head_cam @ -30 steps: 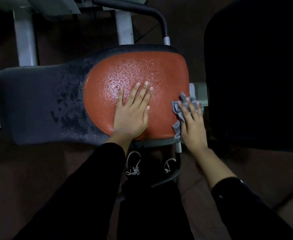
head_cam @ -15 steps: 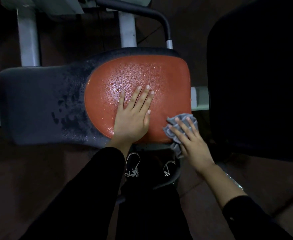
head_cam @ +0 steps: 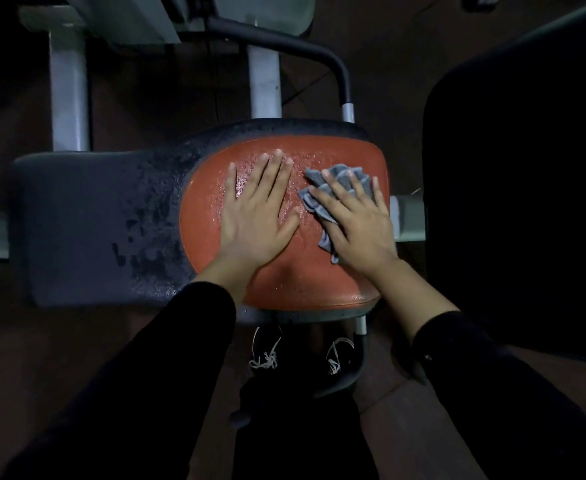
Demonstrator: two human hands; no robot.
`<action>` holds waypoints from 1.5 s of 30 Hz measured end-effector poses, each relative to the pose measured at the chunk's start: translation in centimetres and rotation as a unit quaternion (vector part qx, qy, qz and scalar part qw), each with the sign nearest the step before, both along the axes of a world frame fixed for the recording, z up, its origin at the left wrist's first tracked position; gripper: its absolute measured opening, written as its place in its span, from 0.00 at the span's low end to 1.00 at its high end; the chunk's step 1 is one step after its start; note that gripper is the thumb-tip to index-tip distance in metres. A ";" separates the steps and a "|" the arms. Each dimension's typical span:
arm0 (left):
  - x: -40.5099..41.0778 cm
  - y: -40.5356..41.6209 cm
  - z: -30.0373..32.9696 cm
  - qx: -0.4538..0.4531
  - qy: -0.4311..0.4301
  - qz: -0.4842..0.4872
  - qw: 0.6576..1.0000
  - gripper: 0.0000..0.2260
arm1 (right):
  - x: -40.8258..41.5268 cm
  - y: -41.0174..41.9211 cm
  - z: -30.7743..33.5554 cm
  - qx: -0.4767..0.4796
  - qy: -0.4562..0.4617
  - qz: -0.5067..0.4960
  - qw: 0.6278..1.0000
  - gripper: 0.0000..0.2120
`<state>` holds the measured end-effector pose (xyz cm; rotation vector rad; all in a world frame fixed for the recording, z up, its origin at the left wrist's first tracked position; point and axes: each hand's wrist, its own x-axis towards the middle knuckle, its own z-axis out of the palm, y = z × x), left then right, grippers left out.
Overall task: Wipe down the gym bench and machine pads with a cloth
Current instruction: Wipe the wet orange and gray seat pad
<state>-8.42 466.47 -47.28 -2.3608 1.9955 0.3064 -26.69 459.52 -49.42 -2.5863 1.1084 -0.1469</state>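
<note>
Head view, dim light. Landmark: the rounded orange-red vinyl seat pad (head_cam: 319,282), its surface beaded with droplets toward the far edge. A dark grey vinyl bench section (head_cam: 87,223) joins the pad on its left side, with wet dark patches where the two meet.

Left hand (head_cam: 255,221) lies flat, palm down, on the middle of the pad; fingers straight and lightly spread, thumb out toward the right hand, nothing gripped.

Right hand (head_cam: 357,223) presses flat on the right half of the pad, fingers splayed over a crumpled grey cloth (head_cam: 333,180). The cloth is trapped between palm and pad; folds show beyond the fingertips and along the thumb side. No pinch, just open-handed pressure.

The hands are close together but apart. Both sleeves are black.

Beyond the pad: pale grey metal frame posts (head_cam: 68,98) and a curved dark handle bar (head_cam: 333,67). Below the pad's near edge: two dark shoes with white laces (head_cam: 265,358). Right of the pad: a large black upholstered pad (head_cam: 520,202), detail lost in shadow.
</note>
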 end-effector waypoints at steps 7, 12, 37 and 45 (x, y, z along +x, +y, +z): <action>-0.1 -0.2 -0.4 0.004 0.000 -0.002 1.000 0.31 | -0.1 0.3 -0.6 0.016 -0.054 -0.013 0.998 0.23; -0.1 -0.2 -0.5 -0.005 0.002 0.000 1.000 0.31 | 0.9 -0.4 -0.5 0.006 -0.040 -0.017 0.999 0.24; 0.2 0.0 -1.1 -0.081 0.036 -0.009 0.996 0.29 | 4.6 1.1 0.4 0.055 -0.023 -0.187 0.981 0.27; 0.3 0.2 -1.2 -0.082 0.034 -0.011 0.996 0.29 | 2.8 -8.9 -1.0 0.088 -0.055 -0.201 0.974 0.24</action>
